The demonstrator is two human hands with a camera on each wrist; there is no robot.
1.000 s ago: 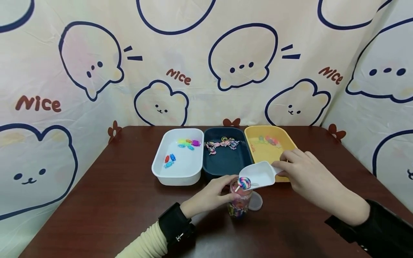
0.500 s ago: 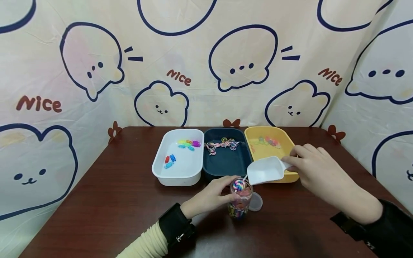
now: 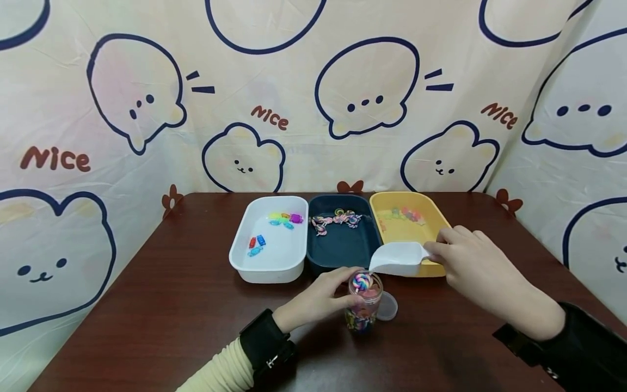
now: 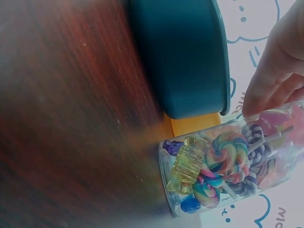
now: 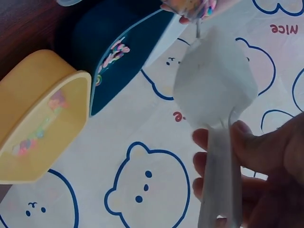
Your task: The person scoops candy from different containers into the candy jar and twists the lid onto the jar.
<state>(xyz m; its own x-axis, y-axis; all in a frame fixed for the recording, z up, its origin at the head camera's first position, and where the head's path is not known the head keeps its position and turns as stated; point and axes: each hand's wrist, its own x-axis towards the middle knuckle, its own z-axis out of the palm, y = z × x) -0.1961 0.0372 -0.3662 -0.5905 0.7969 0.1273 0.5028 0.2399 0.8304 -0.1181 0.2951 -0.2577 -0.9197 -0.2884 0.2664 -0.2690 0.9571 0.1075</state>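
My left hand (image 3: 320,299) grips the upper part of a clear jar (image 4: 223,164) standing on the table. Through its wall the left wrist view shows a yellow wrapped candy (image 4: 186,164), swirl lollipops and pink pieces. A swirl lollipop (image 3: 362,281) sits at the open mouth of the jar. My right hand (image 3: 482,275) holds a white scoop (image 3: 399,258) by its handle, with the scoop's tip at the jar's rim. In the right wrist view the thumb and fingers wrap the scoop handle (image 5: 219,175), and no candy shows in the scoop.
Behind the jar stand a white bin (image 3: 266,275) with small coloured candies, a dark blue bin (image 3: 338,250) with swirl candies, and a yellow bin (image 3: 401,231) with pale pieces. A round translucent lid (image 3: 388,306) lies right of the jar. A printed curtain (image 3: 303,158) backs the table.
The swirl lollipop has slid off the scoop into the jar's mouth. The scoop drew back to the right, then returned left to the rim, tilted. My left hand has stayed on the jar.
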